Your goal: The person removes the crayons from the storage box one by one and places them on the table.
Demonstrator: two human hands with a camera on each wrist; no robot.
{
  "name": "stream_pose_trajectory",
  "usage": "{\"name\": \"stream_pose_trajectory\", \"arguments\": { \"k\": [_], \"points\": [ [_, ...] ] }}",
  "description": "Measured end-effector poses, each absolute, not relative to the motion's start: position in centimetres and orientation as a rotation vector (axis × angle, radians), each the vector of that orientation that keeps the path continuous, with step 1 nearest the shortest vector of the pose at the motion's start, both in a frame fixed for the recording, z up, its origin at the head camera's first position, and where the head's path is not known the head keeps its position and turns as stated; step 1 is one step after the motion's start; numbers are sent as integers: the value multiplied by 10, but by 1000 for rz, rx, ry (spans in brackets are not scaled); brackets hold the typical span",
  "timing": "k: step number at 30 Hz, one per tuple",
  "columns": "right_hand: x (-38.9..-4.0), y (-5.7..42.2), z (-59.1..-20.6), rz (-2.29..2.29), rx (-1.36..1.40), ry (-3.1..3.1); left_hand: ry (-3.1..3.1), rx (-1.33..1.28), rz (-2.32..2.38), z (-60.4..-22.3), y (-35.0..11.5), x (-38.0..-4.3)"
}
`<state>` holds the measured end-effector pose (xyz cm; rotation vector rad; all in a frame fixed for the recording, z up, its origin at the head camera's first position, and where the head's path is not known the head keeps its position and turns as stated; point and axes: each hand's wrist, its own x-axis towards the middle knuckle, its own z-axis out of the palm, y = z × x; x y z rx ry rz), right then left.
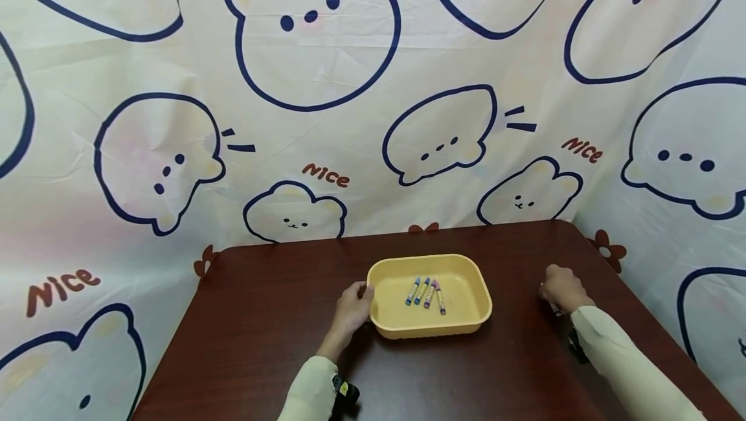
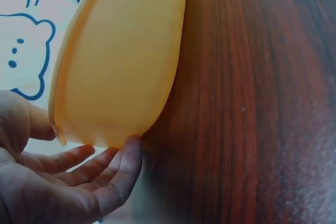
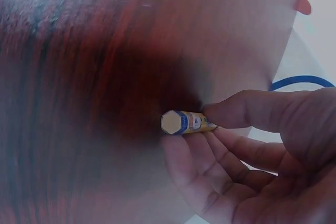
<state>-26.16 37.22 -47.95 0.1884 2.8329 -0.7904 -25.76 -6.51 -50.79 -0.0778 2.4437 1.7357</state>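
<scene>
A yellow plastic basket (image 1: pixel 431 330) stands on the brown table, with several wrapped crayons (image 1: pixel 413 291) lying side by side on its floor. At its left end my left hand (image 1: pixel 351 309) holds the basket, thumb on the rim and fingers against the outer wall, as the left wrist view also shows. To the right of the basket, apart from it, my right hand (image 1: pixel 562 289) is low over the table. In the right wrist view it pinches a crayon (image 3: pixel 191 123) between thumb and fingers; the crayon's pale six-sided end faces the camera.
Dark brown wood table (image 1: pixel 280 343) extends on both sides of the basket, with rounded far corners. Behind and beside it hangs a pale cloth (image 1: pixel 361 142) printed with bear outlines, close to the table's far edge. A dark wrist camera (image 1: pixel 345 388) sits on the left sleeve.
</scene>
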Motion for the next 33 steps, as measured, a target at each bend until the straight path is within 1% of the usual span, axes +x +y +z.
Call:
{"name": "stream_pose_trajectory", "arguments": {
  "k": [11,16,25,33],
  "points": [
    [-260,373,-484,-725,188,2874,2461,-69,1725,-506,-65,-255],
    [-260,373,-480,-725,201,2889,2460,-68,1729,-506,-65,-255],
    [-264,362,-452,-778,203,2966,2464,-83,1729,-506,-66,-255],
    [-277,322,-421,-834,202,2941,2453,-70,1744,-508,-66,-257]
  ]
}}
